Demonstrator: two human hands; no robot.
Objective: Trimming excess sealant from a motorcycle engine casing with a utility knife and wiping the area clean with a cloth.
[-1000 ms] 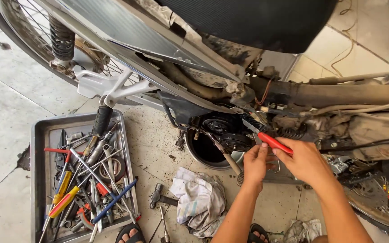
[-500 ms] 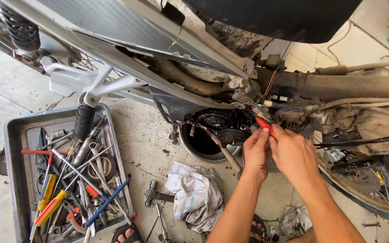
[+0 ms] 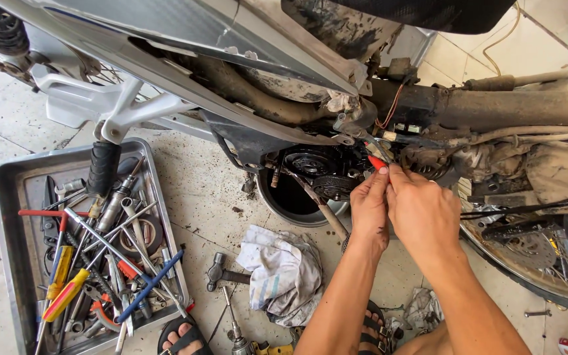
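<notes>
Both hands, left hand (image 3: 369,209) and right hand (image 3: 422,213), have their fingers clenched on a red-handled tool (image 3: 377,163) probing the greasy engine side (image 3: 327,172) at twelve o'clock above them; steady leverage seems needed next.

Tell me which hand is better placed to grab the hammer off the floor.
Likely the left hand: the hammer lies on the floor to its left, beside the rag, while the right hand is farther away, both at the red-handled tool.
</notes>
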